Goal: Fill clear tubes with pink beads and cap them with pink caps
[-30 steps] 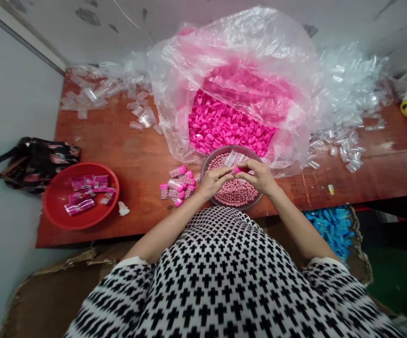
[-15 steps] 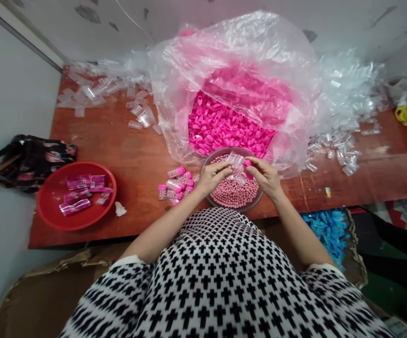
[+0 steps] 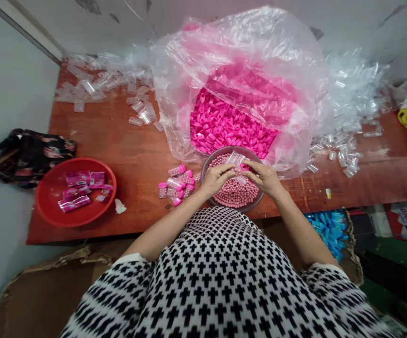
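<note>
Over a bowl (image 3: 207,199) of pink beads (image 3: 238,195), both my hands work close together. My left hand (image 3: 215,180) is closed on a small clear container, mostly hidden by the fingers and hard to separate from the beads behind. A bright pink cap (image 3: 244,166) is pinched in the fingers of my right hand (image 3: 265,178), right beside the container; whether the two touch I cannot tell. More clear plastic containers (image 3: 236,158) lie on the beads in the bowl. Left of the bowl sits a cluster of bead-filled containers with pink caps (image 3: 179,184).
Behind the bowl, a large clear plastic bag (image 3: 175,112) holds many pink caps (image 3: 224,124). Loose clear containers lie at the back left (image 3: 90,89) and right (image 3: 344,150). A red basin (image 3: 43,206) with pink packets stands left, near a dark handbag (image 3: 41,152). Blue pieces (image 3: 330,230) lie below the table's edge.
The pink cap has moved slightly left and down, toward my left hand, and turned. My right fingers have come closer to my left hand.
</note>
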Demonstrator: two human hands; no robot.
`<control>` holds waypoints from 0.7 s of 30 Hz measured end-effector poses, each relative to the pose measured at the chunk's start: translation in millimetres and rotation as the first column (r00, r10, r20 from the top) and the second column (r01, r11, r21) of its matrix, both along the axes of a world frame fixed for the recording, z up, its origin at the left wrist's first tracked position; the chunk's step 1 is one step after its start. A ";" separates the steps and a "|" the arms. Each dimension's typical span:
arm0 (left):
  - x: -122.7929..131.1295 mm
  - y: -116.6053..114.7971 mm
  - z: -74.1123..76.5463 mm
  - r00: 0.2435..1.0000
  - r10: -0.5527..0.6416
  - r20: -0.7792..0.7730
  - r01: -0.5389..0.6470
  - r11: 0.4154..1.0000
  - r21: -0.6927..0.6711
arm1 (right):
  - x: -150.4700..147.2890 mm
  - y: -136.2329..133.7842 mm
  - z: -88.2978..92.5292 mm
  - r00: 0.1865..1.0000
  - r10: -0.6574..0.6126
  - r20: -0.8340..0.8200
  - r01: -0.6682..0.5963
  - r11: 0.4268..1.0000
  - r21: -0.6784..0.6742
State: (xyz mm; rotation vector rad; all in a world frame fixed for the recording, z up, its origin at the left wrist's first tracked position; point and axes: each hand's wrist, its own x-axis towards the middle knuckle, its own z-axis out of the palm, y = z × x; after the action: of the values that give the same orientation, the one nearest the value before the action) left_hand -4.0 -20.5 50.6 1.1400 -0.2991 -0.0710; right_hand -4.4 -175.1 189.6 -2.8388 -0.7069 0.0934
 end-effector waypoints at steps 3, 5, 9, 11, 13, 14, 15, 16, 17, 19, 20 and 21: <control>1.4 3.4 2.0 1.000 0.000 -0.020 0.001 0.999 0.033 | 1.4 2.9 4.2 0.998 -0.010 0.068 0.011 1.000 -0.008; 1.4 4.5 3.6 1.000 -0.005 -0.025 0.006 0.999 0.038 | -0.6 6.8 2.6 0.990 -0.055 0.128 0.051 0.998 0.034; -1.3 1.2 4.0 0.998 -0.025 -0.053 0.023 0.999 -0.031 | -6.7 13.8 -7.5 0.992 -0.064 0.107 0.053 0.993 0.103; -3.1 -0.8 2.9 0.997 -0.029 -0.078 0.023 0.997 -0.070 | -9.0 15.3 -11.0 0.995 -0.069 0.065 0.062 0.992 0.106; -4.4 -1.1 1.7 0.997 -0.020 -0.081 0.013 0.997 -0.082 | -11.5 15.5 -11.3 0.997 -0.074 0.025 0.072 0.993 0.095; -4.7 -0.5 1.3 0.997 -0.017 -0.071 0.012 0.997 -0.076 | -13.0 15.3 -10.7 0.998 -0.067 0.009 0.066 0.994 0.085; -4.9 0.3 0.9 0.998 -0.014 -0.055 0.011 0.998 -0.063 | -14.7 15.0 -9.9 0.999 -0.054 -0.004 0.054 0.996 0.076; -5.0 1.2 0.7 0.999 -0.018 -0.035 0.016 0.999 -0.047 | -16.6 14.6 -9.5 0.999 -0.040 -0.013 0.041 0.997 0.068; -5.0 2.0 0.6 1.000 -0.024 -0.015 0.024 0.999 -0.030 | -18.6 14.1 -9.6 0.999 -0.029 -0.016 0.030 0.998 0.063; -5.3 2.8 0.2 0.999 -0.036 0.020 0.036 0.999 0.007 | -22.4 13.1 -12.3 1.000 -0.019 -0.005 0.019 0.998 0.053; -5.6 2.8 -0.1 0.999 -0.037 0.032 0.036 0.999 0.026 | -23.9 12.8 -14.5 1.000 -0.021 0.011 0.021 0.999 0.047; -5.9 2.6 -0.4 0.999 -0.030 0.040 0.028 0.999 0.046 | -25.1 12.7 -16.8 0.999 -0.026 0.028 0.024 0.999 0.038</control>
State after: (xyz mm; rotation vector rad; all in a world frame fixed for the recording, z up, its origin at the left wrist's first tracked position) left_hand -9.8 -18.0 50.1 1.1832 -0.3516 -0.0807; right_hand -29.5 -162.4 172.8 -2.8170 -0.6715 0.0352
